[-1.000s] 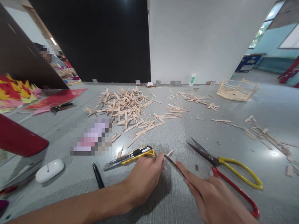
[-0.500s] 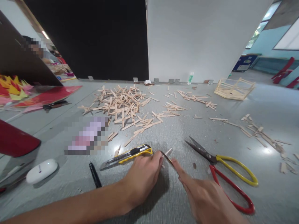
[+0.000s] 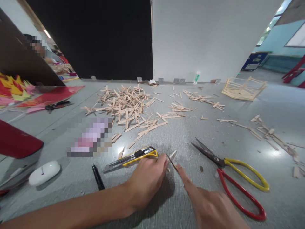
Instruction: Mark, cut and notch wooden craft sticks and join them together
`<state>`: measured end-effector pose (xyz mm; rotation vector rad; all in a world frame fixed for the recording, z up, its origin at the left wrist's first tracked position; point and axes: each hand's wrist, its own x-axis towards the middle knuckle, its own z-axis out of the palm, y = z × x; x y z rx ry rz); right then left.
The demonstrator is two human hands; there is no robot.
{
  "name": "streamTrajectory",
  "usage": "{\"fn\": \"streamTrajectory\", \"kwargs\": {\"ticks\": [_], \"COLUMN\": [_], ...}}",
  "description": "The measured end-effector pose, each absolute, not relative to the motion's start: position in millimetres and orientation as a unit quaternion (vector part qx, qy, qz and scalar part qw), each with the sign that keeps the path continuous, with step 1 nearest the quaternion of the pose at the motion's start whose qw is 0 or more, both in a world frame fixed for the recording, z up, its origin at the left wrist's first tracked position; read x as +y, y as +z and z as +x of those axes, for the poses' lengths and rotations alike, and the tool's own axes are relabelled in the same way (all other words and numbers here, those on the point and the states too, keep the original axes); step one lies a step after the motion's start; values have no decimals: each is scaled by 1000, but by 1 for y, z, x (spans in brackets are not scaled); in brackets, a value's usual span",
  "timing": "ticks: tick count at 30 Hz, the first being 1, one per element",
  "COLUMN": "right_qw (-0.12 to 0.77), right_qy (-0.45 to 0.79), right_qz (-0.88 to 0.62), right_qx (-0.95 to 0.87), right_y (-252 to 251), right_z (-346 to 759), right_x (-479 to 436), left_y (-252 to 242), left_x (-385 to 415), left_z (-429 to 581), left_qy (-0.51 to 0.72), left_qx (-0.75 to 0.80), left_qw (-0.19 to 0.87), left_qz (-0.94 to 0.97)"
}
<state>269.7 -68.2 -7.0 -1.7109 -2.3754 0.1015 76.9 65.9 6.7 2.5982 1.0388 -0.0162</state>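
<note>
Pinched in my left hand [image 3: 147, 179] is a small wooden stick [image 3: 173, 154], its pale end poking out past the fingertips. My right hand [image 3: 212, 203] is closed around a thin knife [image 3: 172, 163], the index finger laid along its back. The dark blade rests across the stick close to my left fingertips; the knife's handle is hidden in the hand. Just beyond my left hand lies a yellow box cutter [image 3: 133, 158] with its blade out. Scissors [image 3: 220, 161] with one yellow and one red handle lie partly spread to the right of my right hand.
A heap of wooden sticks [image 3: 126, 105] covers the far middle; more sticks [image 3: 274, 135] lie right. A stick frame [image 3: 244, 89] stands far right. A black pen [image 3: 97, 176], white mouse-shaped case [image 3: 44, 173] and red cylinder [image 3: 19, 140] are left. Upright boards [image 3: 190, 38] close off the back.
The knife blade has shifted slightly and tilted against the stick, with my right hand moving a little. My left hand keeps its pinch. The whole view has swung slightly.
</note>
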Motion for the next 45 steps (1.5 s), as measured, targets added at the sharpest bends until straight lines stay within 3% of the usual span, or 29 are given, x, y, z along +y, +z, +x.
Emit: {"fn": "streamTrajectory", "kwargs": {"ticks": [14,20,25,33,37,41,45], "right_qw": [241,198,152,121,192,310,347], "right_qy": [58,16,12,16,8,184,420], "right_qz": [-667,-711,-711,-699,-676,-624,-607], "right_qx": [-702,-674,-686,-705,-711,-693,-578], "right_y": [34,39,33,29,29,39,49], "right_z": [276,296,303,308,304,289,272], "right_x": [-30,-22,-20,-19,-18,-24,-31], "left_y": [10,26,36,35,36,35,36], "left_x": [67,65,57,53,53,51,49], "left_z": [75,71,70,70,70,71,73], "left_qy": [60,222,226,226,210,184,150], "left_qx": [382,324,292,278,277,283,272], "left_qw": [215,447,592,635,646,651,618], "left_qz": [897,803,716,684,680,680,722]}}
